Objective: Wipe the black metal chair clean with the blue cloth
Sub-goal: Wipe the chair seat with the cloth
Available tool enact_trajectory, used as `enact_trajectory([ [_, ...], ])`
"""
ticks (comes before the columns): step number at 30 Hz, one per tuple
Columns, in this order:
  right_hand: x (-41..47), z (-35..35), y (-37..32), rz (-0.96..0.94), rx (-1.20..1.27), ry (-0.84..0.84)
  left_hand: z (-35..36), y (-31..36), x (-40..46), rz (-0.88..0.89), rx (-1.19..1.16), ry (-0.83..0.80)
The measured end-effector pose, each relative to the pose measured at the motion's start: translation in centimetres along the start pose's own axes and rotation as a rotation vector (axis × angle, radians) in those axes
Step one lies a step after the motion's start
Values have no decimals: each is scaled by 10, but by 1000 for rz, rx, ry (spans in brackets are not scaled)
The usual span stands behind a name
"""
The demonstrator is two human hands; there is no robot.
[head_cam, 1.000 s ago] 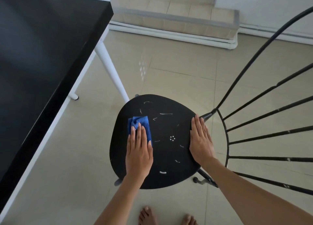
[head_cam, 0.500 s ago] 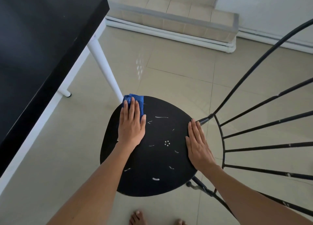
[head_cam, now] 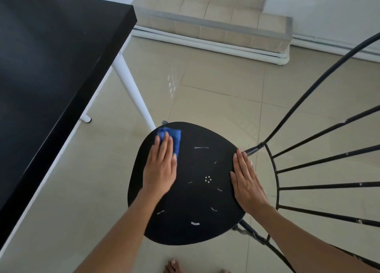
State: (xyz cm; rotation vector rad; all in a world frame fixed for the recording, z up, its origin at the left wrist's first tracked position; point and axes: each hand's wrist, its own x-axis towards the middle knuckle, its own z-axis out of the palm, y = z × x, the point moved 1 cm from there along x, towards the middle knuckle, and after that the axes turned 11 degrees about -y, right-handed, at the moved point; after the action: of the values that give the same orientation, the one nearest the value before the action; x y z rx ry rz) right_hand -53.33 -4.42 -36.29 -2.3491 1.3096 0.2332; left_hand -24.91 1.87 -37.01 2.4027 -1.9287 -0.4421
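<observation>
One black bench (head_cam: 51,71) fills the left side, and two of its white legs (head_cam: 133,93) show. Next to it stands one black chair (head_cam: 195,207) on the tiled floor (head_cam: 216,91). There is one blue cloth (head_cam: 174,138), and it lies on the far left part of the seat, close to the edge. There are two hands.

The left hand (head_cam: 161,167) is flat and open, fingers straight and close together. It presses down on the cloth, so only the top and right side of the cloth peek out past the fingertips. The hand looks a bit blurry.

The seat has small white marks (head_cam: 201,148) on it, about eight, and a little ring of holes (head_cam: 208,179) near the middle.

The right hand (head_cam: 247,183) is also flat and open. It rests on the right edge of the seat and holds nothing. Its fingertips are just beside where the back rods (head_cam: 329,158) meet the seat. Six thin rods fan out to the right inside one big curved bar. Toes (head_cam: 172,266) show at the bottom.

Half a second ago the left hand and cloth were at almost the same far corner. A second ago they were nearer the person. The right hand has stayed put.
</observation>
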Motion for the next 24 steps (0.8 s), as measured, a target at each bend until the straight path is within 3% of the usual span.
enact_trajectory([
  [3,2,2,1,-11,8,-21,-8,-3,46,-60,-23,-21],
  [7,4,1,7,-31,66,-30,-9,21,68,68,18,-48],
  [13,8,2,10,-29,57,-1,14,47,-18,307,39,-139],
  [18,8,-2,10,-13,-13,-49,11,0,-64,226,22,-116],
  [24,9,2,12,-22,-4,-85,-9,-17,10,-43,-39,-58],
])
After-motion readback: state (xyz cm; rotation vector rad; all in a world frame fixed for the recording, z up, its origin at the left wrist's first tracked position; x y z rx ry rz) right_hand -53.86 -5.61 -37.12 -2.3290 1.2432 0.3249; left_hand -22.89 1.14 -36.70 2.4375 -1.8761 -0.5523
